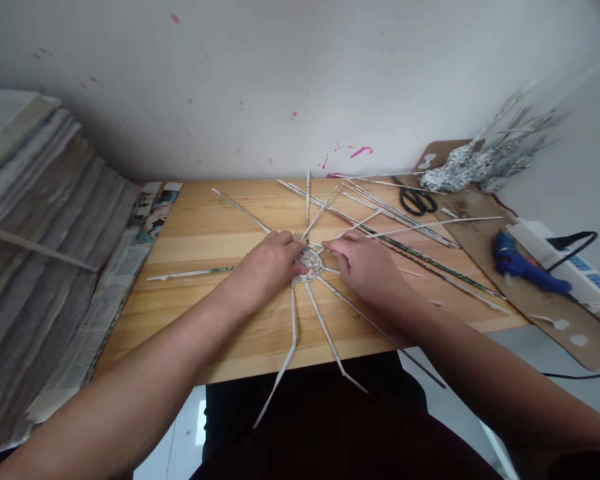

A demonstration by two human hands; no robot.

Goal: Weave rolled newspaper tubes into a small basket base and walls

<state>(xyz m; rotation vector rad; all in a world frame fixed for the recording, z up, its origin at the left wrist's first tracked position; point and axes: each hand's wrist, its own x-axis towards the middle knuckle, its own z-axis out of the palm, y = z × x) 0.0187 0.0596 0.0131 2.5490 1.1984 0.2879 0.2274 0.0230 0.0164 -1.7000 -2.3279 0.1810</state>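
A small round woven base [312,265] of rolled newspaper lies on the wooden table, with several paper spokes radiating from it. My left hand [275,261] is closed on the left edge of this base, its thumb on the weave. Just to the right of the base, my right hand [360,261] has its thumb and forefinger pinched on a rolled paper strip; the fingertips partly hide it. One bent paper spoke [293,320] and another spoke [325,327] hang past the table's front edge.
Loose paper tubes [410,250] lie across the table's right side, near black-handled scissors [417,200]. A blue glue gun [530,270] rests on cardboard beside a power strip [575,257]. Stacked newspapers [35,267] rise at left. Crumpled foil-like bundles [455,170] stand back right.
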